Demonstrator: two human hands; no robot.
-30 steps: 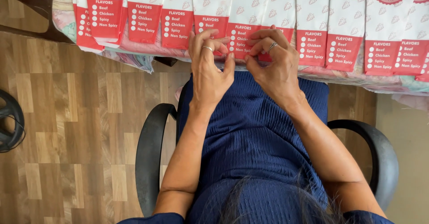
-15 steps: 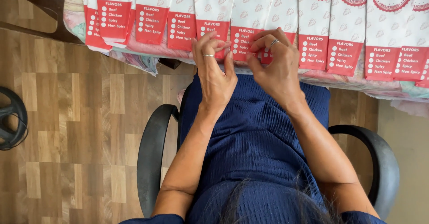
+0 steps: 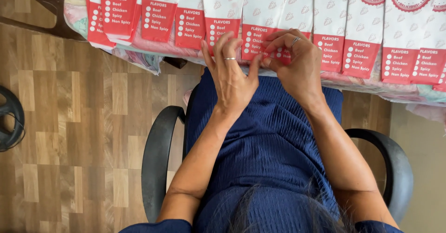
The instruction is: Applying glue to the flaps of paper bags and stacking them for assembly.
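Left hand (image 3: 231, 77) rests fingers spread, holding nothing, on the near end of a red-and-white paper pouch (image 3: 258, 21) at the worktop (image 3: 353, 82) edge. Right hand (image 3: 297, 63) curls, apparently pinching that end. Pinch only one layer. The pouch's long axis runs near-to-far, red end nearest.

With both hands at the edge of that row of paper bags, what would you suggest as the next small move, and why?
Probably pinch the lower edge of the one bag between the hands and draw it toward the lap. The left hand has its fingers spread just off the row, while the right hand curls onto the red panel of that bag. The bags overlap closely along the table edge, so freeing one first seems safest.
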